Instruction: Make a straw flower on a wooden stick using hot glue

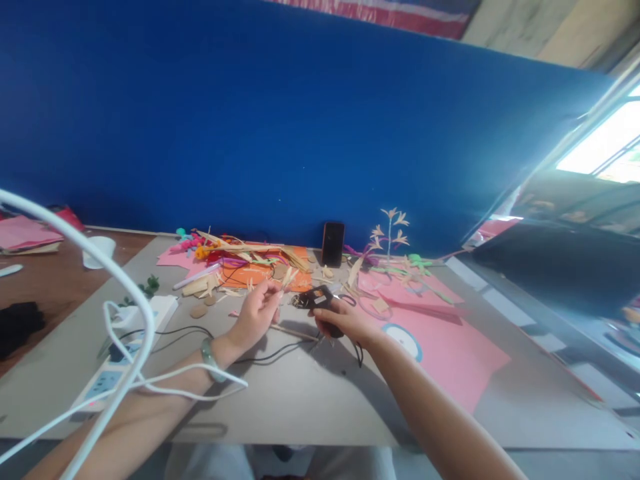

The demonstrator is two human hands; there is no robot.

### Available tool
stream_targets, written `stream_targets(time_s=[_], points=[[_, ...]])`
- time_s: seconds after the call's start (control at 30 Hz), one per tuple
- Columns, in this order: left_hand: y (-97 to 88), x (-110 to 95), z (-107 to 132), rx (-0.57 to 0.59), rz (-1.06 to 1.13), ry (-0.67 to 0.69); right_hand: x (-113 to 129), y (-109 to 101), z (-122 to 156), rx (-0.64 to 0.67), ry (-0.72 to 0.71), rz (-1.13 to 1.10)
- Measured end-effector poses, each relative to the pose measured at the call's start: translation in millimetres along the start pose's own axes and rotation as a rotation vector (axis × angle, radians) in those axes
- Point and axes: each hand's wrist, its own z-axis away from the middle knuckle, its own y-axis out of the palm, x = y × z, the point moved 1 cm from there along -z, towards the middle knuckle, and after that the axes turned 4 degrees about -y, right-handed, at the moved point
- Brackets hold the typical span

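My left hand [258,311], wearing a pale green bangle [212,359], pinches a small flower [288,277] of pale dried husk between thumb and fingers. To its right, my right hand [340,319] is wrapped round a black glue gun [318,297], whose front end points left toward the flower. From the glue gun's handle a black cord [280,355] runs across the table. Just beyond my right hand lie scissors [347,300], partly hidden. A thin stick [295,333] rests on the table below both hands.
White cables [145,333] loop across the left foreground over a power strip [106,381]. A phone [333,244] stands against the blue partition [280,133]. Husk scraps lie on orange paper [245,276]. Near pink sheets [465,353], a husk-flower stem [389,233] stands upright. A white cup [99,252] is left.
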Motion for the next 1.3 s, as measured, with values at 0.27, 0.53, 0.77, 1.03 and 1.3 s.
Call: stream_targets(time_s=[0.27,0.53,0.77,1.03,1.3], points=[[6.9,10,-2,-0.013,-0.061,0.039,-7,3,-3,-0.06,0.005,-0.056],[6.2,12,2,-0.02,-0.022,0.014,-13,4,-6,-0.076,-0.02,-0.103],[5.2,17,3,-0.076,-0.034,0.044,-12,6,-8,-0.084,-0.048,-0.008],[6.6,17,6,-0.036,-0.033,0.033,-8,10,-7,-0.088,-0.062,0.098],[6.1,19,10,-0.015,-0.026,0.023,-11,11,-9,-0.056,-0.111,0.117]])
